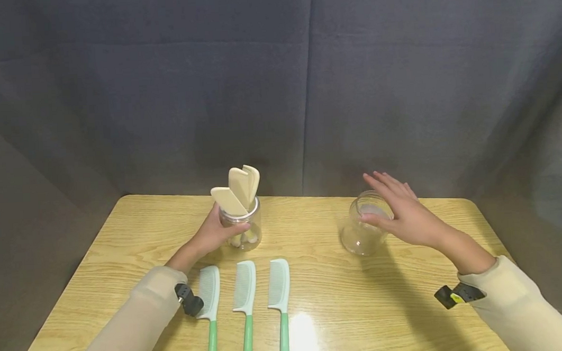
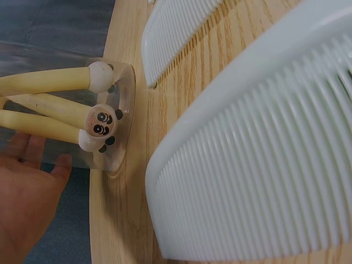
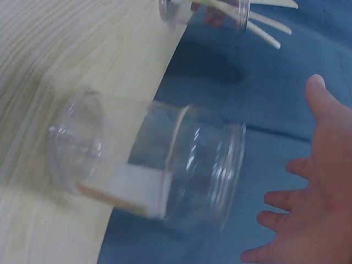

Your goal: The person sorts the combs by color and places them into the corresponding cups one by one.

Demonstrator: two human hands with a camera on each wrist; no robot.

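Full jar (image 1: 242,225): a clear jar standing upright on the counter (image 1: 344,299), gripped round its side by the left hand (image 1: 215,233), fingers and thumb curled about the glass. Three cream combs (image 1: 238,191) stand in it, heads up and handles down; the left wrist view shows the panda-faced handle ends (image 2: 100,124) against the jar's base. This jar appears filled already.

Empty jar (image 1: 364,229): a second clear jar, just in front of the right hand (image 1: 402,211), holding nothing. The right hand is spread, fingers straight and apart, palm turned to the jar's mouth; whether it touches the glass cannot be told. In the right wrist view the jar (image 3: 148,159) is blurred and seems tilted, with the palm (image 3: 313,192) just beside its rim.

Green combs (image 1: 245,304): three pale green combs lying flat on the counter, side by side, nearer the person than the left hand, teeth leftward. None is held.

Judged from this layout, the cream set is done, and the green set and empty jar remain to be dealt with.
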